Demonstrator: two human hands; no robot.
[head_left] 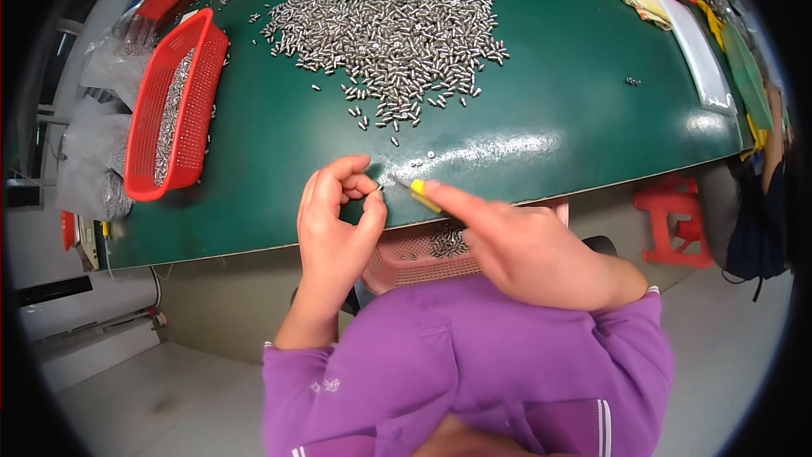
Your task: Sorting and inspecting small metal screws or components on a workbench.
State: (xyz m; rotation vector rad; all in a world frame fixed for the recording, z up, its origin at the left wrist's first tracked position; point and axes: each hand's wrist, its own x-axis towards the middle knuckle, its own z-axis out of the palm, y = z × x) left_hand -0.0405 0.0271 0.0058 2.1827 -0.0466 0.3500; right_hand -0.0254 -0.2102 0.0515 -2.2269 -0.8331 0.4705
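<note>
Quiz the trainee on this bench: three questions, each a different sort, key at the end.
1. Which hand holds the yellow-handled tool?
2. True or false: the long red basket stands left of the big heap of metal parts.
3. Where is the pink basket? A) on top of the heap; B) below the near edge of the green table; C) inside the red basket.

Key: 1. the right hand; 2. true; 3. B.

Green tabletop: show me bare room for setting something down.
Bare: green tabletop right of the heap of small silver metal parts, bar a few strays; also between heap and red perforated plastic basket. Crowded: top centre, under the heap.
</note>
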